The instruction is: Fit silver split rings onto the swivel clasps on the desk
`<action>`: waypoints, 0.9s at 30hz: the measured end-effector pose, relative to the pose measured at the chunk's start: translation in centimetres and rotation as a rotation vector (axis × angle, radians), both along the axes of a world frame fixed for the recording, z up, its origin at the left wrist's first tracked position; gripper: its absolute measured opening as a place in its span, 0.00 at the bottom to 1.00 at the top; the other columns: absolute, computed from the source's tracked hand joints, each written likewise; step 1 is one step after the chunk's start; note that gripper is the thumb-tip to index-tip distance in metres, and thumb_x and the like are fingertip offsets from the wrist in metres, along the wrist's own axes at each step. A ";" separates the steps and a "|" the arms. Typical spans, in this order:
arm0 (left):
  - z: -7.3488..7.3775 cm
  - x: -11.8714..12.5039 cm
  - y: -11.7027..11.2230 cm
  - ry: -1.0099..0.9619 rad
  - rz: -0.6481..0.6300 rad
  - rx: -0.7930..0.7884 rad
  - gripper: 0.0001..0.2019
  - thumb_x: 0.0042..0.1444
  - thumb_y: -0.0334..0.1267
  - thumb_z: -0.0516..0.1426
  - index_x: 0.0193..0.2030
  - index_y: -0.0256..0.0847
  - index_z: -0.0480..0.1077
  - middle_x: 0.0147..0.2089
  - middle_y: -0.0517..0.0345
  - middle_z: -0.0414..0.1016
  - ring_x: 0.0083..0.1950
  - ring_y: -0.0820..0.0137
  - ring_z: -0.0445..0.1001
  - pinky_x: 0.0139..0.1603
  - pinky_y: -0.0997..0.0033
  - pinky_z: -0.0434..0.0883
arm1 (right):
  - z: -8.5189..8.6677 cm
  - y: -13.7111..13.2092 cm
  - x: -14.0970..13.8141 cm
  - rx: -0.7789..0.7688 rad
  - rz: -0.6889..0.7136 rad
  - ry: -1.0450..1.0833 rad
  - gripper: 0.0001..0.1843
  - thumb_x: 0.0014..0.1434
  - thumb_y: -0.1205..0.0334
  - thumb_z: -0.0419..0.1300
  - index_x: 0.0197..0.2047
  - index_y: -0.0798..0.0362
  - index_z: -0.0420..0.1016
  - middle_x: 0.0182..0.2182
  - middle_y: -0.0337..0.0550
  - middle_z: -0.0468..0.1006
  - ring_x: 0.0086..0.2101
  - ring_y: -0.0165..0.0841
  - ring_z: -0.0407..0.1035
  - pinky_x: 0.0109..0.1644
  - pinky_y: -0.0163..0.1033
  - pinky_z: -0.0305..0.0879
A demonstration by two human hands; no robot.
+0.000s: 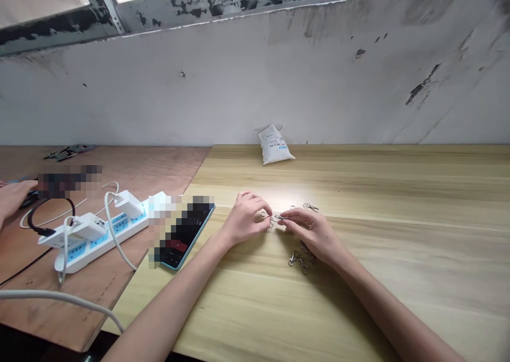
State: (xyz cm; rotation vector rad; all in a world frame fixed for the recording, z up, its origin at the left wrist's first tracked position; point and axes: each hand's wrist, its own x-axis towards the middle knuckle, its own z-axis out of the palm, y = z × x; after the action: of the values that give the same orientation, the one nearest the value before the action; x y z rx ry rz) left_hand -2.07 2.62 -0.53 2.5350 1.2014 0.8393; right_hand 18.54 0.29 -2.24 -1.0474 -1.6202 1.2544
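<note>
Over the light wooden table, the fingertips of my left hand (247,218) pinch a small metal ring (275,218). Close beside it, my right hand (314,233) is closed on a small silver swivel clasp (282,217), partly hidden by the fingers. Ring and clasp meet or nearly meet between the hands; whether they are linked is too small to tell. A few loose metal rings (263,214) lie by my left fingertips. Several swivel clasps (298,261) sit in a heap below my right hand, partly covered by it. Another clasp (311,207) lies just beyond that hand.
A phone (189,234) lies left of my left forearm. Further left, a white power strip (111,237) with chargers and cables rests on a brown table (167,163). Another person's hand (16,197) shows at the left edge. A white packet (275,147) stands near the wall.
</note>
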 end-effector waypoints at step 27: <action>-0.3 1.3 -0.8 -0.262 0.011 -0.081 0.07 0.61 0.34 0.58 0.42 0.44 0.78 0.39 0.57 0.78 0.44 0.66 0.73 0.48 0.65 0.67 | -0.2 0.0 -0.1 -0.080 -0.073 0.150 0.18 0.54 0.46 0.66 0.38 0.52 0.79 0.35 0.47 0.81 0.37 0.37 0.75 0.42 0.41 0.72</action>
State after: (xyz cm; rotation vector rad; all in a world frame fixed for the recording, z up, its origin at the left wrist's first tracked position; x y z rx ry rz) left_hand -0.82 1.83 -0.85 2.2712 1.1419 1.0631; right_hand 18.47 0.24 -2.41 -1.0261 -1.4165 1.3254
